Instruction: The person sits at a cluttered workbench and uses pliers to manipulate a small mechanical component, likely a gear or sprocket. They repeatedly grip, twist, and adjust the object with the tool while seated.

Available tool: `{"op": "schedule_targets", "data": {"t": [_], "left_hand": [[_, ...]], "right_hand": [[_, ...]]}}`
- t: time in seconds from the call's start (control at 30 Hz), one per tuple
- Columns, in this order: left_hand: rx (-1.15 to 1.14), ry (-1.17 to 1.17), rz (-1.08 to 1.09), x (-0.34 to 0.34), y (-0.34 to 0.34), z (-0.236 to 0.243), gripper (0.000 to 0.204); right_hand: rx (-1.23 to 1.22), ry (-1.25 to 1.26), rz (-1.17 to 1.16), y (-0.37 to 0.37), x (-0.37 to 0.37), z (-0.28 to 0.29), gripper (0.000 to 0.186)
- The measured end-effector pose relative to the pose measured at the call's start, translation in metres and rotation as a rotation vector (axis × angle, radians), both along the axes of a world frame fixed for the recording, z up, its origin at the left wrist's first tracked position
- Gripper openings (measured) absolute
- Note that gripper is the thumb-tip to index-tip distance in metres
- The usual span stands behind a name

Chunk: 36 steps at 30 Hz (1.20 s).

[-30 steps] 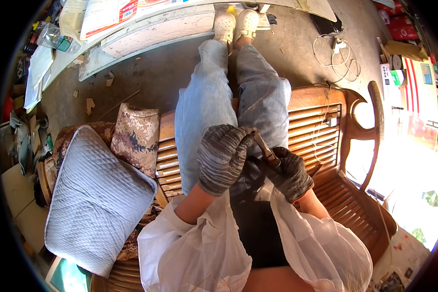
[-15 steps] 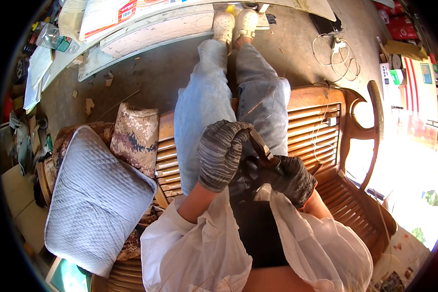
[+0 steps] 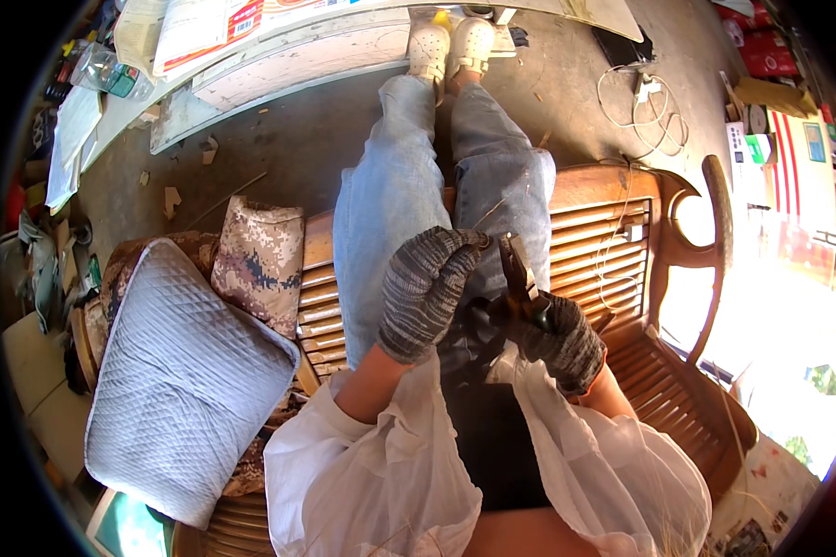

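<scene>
My left hand (image 3: 427, 295), in a grey-and-black striped knit glove, is closed above my lap with thumb and fingers pinched together. A thin brownish strand (image 3: 490, 213), which looks like wire, sticks up from its fingertips. My right hand (image 3: 567, 343), gloved alike, is wrapped round the handles of a pair of pliers (image 3: 518, 271). The metal jaws point up and away from me, a little to the right of the left fingertips and apart from them. The palm side of both hands is hidden, and so is most of the pliers' handles.
I sit on a slatted wooden bench (image 3: 599, 241). A grey quilted cushion (image 3: 186, 381) and a camouflage cushion (image 3: 258, 265) lie on my left. Ahead stands a low white table (image 3: 306, 70) with papers. A white cable (image 3: 659, 121) coils on the floor.
The pliers have turned more upright and moved off the left fingertips to the right. The strand at the left hand shows at a different angle and looks shorter. My left hand barely shifted.
</scene>
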State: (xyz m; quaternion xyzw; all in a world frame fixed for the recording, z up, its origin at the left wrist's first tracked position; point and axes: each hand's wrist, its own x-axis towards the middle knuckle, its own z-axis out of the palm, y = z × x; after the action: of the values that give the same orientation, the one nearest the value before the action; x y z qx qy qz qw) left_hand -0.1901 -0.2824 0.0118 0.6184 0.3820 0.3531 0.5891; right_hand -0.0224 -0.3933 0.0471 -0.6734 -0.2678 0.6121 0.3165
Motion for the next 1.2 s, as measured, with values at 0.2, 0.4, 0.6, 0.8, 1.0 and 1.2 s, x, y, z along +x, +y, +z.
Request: {"op": "schedule_targets", "data": {"t": [0.2,0.4,0.6,0.8,1.0,1.2], "left_hand": [[0.166,0.050,0.036,0.002,-0.001,0.000,0.021],[0.461,0.260,-0.043,-0.001,0.002,0.000,0.024],[0.548,0.301,-0.039,0.002,0.003,0.000,0.030],[0.651,0.352,-0.042,0.002,0.004,-0.012,0.035],[0.689,0.411,-0.079,0.000,0.006,-0.009,0.043],[0.702,0.443,-0.099,0.000,0.008,-0.007,0.049]], "right_hand": [[-0.005,-0.039,0.027,0.011,-0.007,0.015,0.016],[0.129,-0.081,0.086,0.000,-0.002,-0.003,0.026],[0.010,-0.176,0.174,0.009,-0.001,0.009,0.023],[0.075,-0.099,0.056,0.003,-0.004,-0.001,0.015],[0.005,-0.159,0.154,0.003,0.002,0.001,0.023],[-0.005,-0.184,0.173,0.007,0.001,0.006,0.024]]}}
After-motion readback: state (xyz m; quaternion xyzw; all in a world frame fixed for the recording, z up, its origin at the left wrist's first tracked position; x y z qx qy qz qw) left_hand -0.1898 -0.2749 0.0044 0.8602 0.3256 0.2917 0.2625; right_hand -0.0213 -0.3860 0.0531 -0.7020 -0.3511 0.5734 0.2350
